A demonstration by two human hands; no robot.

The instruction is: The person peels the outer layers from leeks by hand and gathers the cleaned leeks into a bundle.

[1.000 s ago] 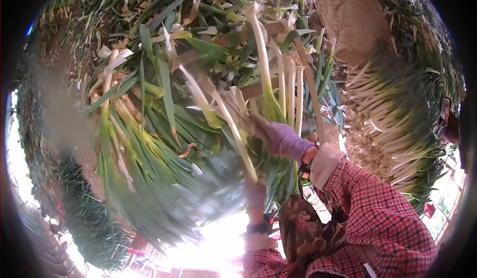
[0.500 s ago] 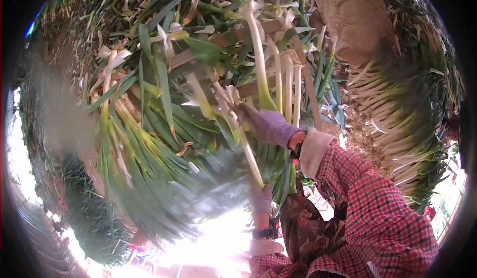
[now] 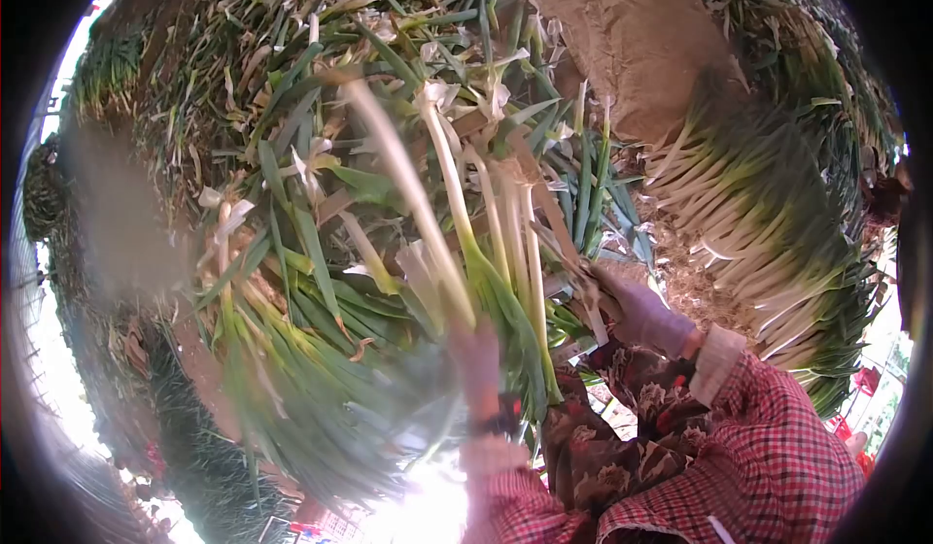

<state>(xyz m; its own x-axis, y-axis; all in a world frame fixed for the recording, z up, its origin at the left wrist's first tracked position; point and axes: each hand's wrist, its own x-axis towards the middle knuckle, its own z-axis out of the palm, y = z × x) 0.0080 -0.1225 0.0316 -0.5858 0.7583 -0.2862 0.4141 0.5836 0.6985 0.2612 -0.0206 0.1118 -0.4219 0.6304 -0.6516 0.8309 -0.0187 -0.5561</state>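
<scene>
- Gripping a long pale leek (image 3: 413, 189) low on its stalk with the left hand (image 3: 474, 361), white end pointing up and away, tilted to the left.
- Closed around that stalk with the left fingers, though too blurred to tell one from another.
- Holding some pale dry strips (image 3: 586, 296) in the right hand (image 3: 651, 319), with fingers drawn together around them; partly hidden, so cannot tell the exact grip.
- Reaching near the patterned trousers (image 3: 622, 427) with the right hand, well apart from the left.
- Leaning between the hands, white ends up: a few more leeks (image 3: 534, 262), next to a flat wooden strip (image 3: 556, 212).
- Lying to the left in a spread heap: unpeeled leeks (image 3: 292, 335) with long green leaves.
- Lying side by side to the right: a long row of clean white leeks (image 3: 724, 243).
- Scattered beyond, across the ground: loose leaves and peelings (image 3: 340, 19), beside a brown sheet (image 3: 632, 53).
</scene>
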